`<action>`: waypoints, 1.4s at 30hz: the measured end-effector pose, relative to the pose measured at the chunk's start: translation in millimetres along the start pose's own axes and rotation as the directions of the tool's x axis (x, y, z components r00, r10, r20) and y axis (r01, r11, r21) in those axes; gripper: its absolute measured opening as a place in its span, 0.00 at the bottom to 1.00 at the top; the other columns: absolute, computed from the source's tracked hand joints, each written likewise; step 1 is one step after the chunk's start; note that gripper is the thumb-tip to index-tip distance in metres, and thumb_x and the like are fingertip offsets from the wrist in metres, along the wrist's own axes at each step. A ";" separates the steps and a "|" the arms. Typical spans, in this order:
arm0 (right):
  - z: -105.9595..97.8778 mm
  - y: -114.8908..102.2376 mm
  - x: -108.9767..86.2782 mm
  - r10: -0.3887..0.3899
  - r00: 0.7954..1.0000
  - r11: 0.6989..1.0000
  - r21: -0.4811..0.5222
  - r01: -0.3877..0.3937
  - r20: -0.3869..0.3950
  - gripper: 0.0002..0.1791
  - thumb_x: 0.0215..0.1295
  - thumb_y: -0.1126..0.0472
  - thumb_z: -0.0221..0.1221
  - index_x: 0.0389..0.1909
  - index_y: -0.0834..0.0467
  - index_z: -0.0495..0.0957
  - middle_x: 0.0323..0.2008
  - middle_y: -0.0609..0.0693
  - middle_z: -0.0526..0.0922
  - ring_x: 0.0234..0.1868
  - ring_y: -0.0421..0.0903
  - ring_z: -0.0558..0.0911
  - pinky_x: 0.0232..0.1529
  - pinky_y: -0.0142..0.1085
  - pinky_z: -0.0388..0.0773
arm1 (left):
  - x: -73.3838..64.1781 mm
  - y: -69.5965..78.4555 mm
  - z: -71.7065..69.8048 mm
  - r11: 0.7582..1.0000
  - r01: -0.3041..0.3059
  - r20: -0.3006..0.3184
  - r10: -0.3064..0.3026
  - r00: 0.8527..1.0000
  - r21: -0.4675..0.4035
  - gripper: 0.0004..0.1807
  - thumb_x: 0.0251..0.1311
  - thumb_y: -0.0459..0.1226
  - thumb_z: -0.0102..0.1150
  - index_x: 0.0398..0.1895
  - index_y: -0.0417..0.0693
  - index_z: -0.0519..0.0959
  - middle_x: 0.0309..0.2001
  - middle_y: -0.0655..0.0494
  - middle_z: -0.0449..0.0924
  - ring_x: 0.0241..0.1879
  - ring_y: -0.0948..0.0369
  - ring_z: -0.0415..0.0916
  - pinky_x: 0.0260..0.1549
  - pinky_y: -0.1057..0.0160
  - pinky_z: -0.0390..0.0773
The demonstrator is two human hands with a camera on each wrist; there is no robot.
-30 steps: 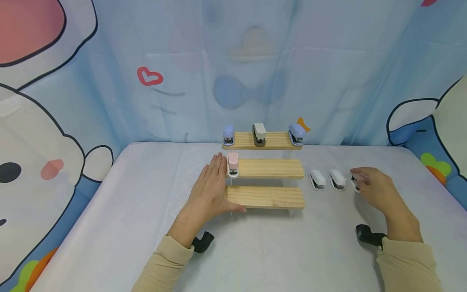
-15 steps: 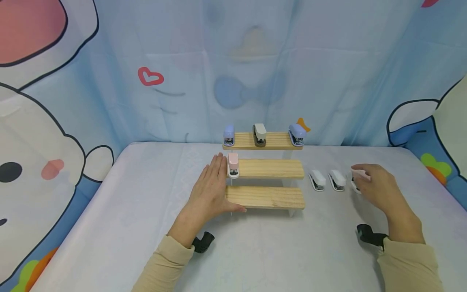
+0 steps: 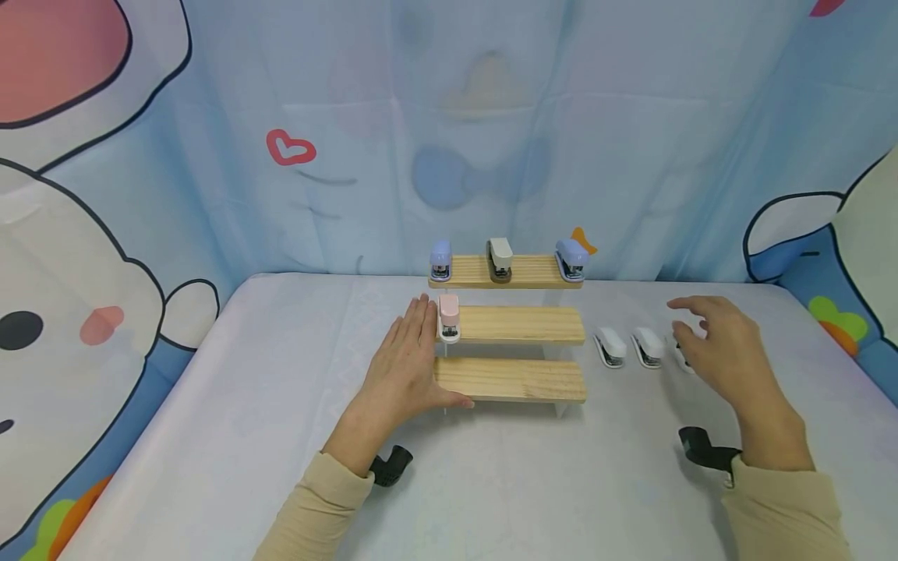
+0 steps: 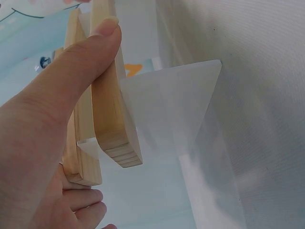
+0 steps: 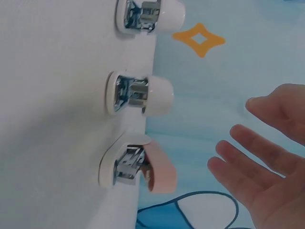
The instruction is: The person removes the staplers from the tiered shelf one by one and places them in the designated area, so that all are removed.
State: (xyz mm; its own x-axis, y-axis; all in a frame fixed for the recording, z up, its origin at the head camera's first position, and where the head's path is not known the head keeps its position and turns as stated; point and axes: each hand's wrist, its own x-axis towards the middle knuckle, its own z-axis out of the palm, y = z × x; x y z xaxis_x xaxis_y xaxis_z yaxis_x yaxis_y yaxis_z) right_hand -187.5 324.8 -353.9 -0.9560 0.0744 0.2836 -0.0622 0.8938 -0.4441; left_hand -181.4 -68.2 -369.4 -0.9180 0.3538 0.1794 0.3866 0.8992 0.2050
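Standing below the right hand point(image 3: 733, 354), untouched, pink-topped stapler point(image 5: 161, 169).

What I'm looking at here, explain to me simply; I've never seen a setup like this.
There is no machine: these are a person's bare hands. The wide pictures come from a camera on the person's head; the two smaller ones come from cameras on the wrists. The left hand rests against a wooden stand with three boards. On its top board stand two blue staplers and a pale stapler; a pink stapler is on the middle board. On the white table, to the stand's right, are two white staplers and a pink-topped stapler. The right hand is just apart from that last one, holding nothing.
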 end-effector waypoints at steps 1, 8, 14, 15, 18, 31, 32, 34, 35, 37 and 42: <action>-0.4 -2.3 -0.3 -0.010 1.000 1.000 0.004 0.010 -0.009 0.20 0.71 0.66 0.50 0.61 0.67 0.72 0.64 0.76 0.65 0.55 0.74 0.69 0.49 0.69 0.74 | 0.1 0.0 0.1 1.000 0.000 -0.001 0.000 1.000 0.001 0.80 0.30 0.71 0.73 0.79 0.36 0.42 0.80 0.42 0.40 0.80 0.50 0.39 0.78 0.52 0.49; -1.6 -16.8 -3.1 -0.068 0.995 0.997 0.018 0.069 -0.069 0.18 0.69 0.68 0.51 0.58 0.67 0.75 0.63 0.74 0.68 0.55 0.71 0.71 0.49 0.69 0.73 | 0.5 0.3 0.3 1.000 -0.001 0.002 0.001 1.000 0.004 0.80 0.30 0.71 0.73 0.79 0.36 0.42 0.80 0.41 0.40 0.80 0.50 0.39 0.78 0.53 0.49; -0.8 -37.2 -6.4 -0.141 0.983 0.989 0.031 0.145 -0.114 0.17 0.67 0.70 0.54 0.55 0.67 0.77 0.60 0.72 0.71 0.53 0.70 0.74 0.47 0.68 0.76 | 0.5 0.7 -0.1 1.000 0.003 0.011 -0.003 1.000 0.003 0.80 0.31 0.71 0.73 0.79 0.36 0.41 0.80 0.42 0.39 0.80 0.51 0.38 0.78 0.53 0.48; -0.2 -40.4 -7.1 -0.153 0.981 0.987 0.031 0.158 -0.119 0.16 0.67 0.70 0.55 0.55 0.67 0.77 0.60 0.71 0.72 0.52 0.70 0.74 0.47 0.67 0.76 | 0.4 0.7 -0.1 1.000 0.005 0.013 -0.005 1.000 0.002 0.80 0.31 0.71 0.73 0.79 0.36 0.41 0.80 0.42 0.39 0.80 0.51 0.38 0.78 0.53 0.48; 1.4 -49.9 -9.9 -0.182 0.974 0.982 0.030 0.188 -0.136 0.16 0.66 0.71 0.55 0.54 0.67 0.78 0.59 0.70 0.73 0.52 0.70 0.75 0.47 0.67 0.76 | 0.1 0.3 -0.1 1.000 0.008 0.018 -0.009 1.000 0.004 0.80 0.31 0.71 0.73 0.79 0.36 0.41 0.80 0.42 0.38 0.80 0.51 0.38 0.78 0.53 0.48; 3.6 -90.4 -18.0 -0.406 0.890 0.903 0.060 0.425 -0.206 0.16 0.60 0.75 0.61 0.50 0.64 0.81 0.50 0.62 0.81 0.46 0.62 0.81 0.44 0.57 0.80 | 0.8 0.8 -2.2 1.000 0.011 0.016 -0.012 1.000 0.003 0.80 0.31 0.71 0.73 0.79 0.37 0.41 0.80 0.43 0.38 0.80 0.51 0.37 0.78 0.53 0.48; 4.0 -92.6 -18.4 -0.408 0.890 0.901 0.065 0.428 -0.201 0.16 0.60 0.75 0.61 0.50 0.63 0.81 0.50 0.62 0.81 0.46 0.61 0.81 0.44 0.57 0.80 | 0.9 1.0 -2.1 1.000 0.011 0.018 -0.011 1.000 0.003 0.80 0.31 0.71 0.73 0.79 0.37 0.41 0.80 0.42 0.38 0.80 0.51 0.37 0.78 0.53 0.48; 5.0 -97.0 -19.1 -0.410 0.891 0.900 0.073 0.430 -0.193 0.16 0.61 0.74 0.61 0.50 0.63 0.81 0.50 0.61 0.81 0.46 0.61 0.81 0.43 0.57 0.80 | 1.1 1.3 -1.9 1.000 0.010 0.021 -0.010 1.000 0.005 0.80 0.31 0.71 0.73 0.79 0.37 0.40 0.80 0.42 0.37 0.80 0.51 0.37 0.78 0.53 0.47; 5.6 -99.7 -19.3 -0.414 0.890 0.898 0.076 0.434 -0.190 0.16 0.61 0.74 0.61 0.50 0.63 0.82 0.50 0.61 0.81 0.46 0.60 0.81 0.43 0.56 0.80 | 1.2 1.3 -1.6 1.000 0.011 0.023 -0.011 1.000 0.006 0.80 0.31 0.71 0.73 0.79 0.37 0.40 0.80 0.42 0.37 0.80 0.51 0.37 0.78 0.53 0.47; 7.3 -105.2 -19.2 -0.423 0.887 0.893 0.077 0.443 -0.187 0.15 0.61 0.74 0.61 0.49 0.63 0.82 0.50 0.61 0.82 0.46 0.60 0.81 0.43 0.55 0.81 | 1.2 1.4 -1.4 1.000 0.012 0.023 -0.012 1.000 0.009 0.80 0.31 0.71 0.72 0.79 0.37 0.40 0.80 0.43 0.37 0.80 0.51 0.37 0.78 0.53 0.47; 12.5 -119.6 -18.4 -0.459 0.868 0.871 0.097 0.482 -0.188 0.14 0.61 0.74 0.62 0.48 0.63 0.82 0.50 0.59 0.82 0.46 0.58 0.82 0.44 0.53 0.81 | 1.0 0.8 -0.2 1.000 0.007 0.012 -0.007 1.000 0.010 0.80 0.30 0.71 0.73 0.79 0.36 0.41 0.80 0.42 0.39 0.80 0.51 0.38 0.78 0.53 0.48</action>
State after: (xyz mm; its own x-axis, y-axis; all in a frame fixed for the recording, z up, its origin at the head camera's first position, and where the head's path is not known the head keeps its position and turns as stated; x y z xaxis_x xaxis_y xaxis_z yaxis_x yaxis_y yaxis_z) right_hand -166.0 211.0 -316.7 -0.7478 -0.2629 0.6097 -0.5425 0.7713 -0.3327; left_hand -182.0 -67.2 -368.9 -0.9218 0.3501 0.1666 0.3790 0.9042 0.1970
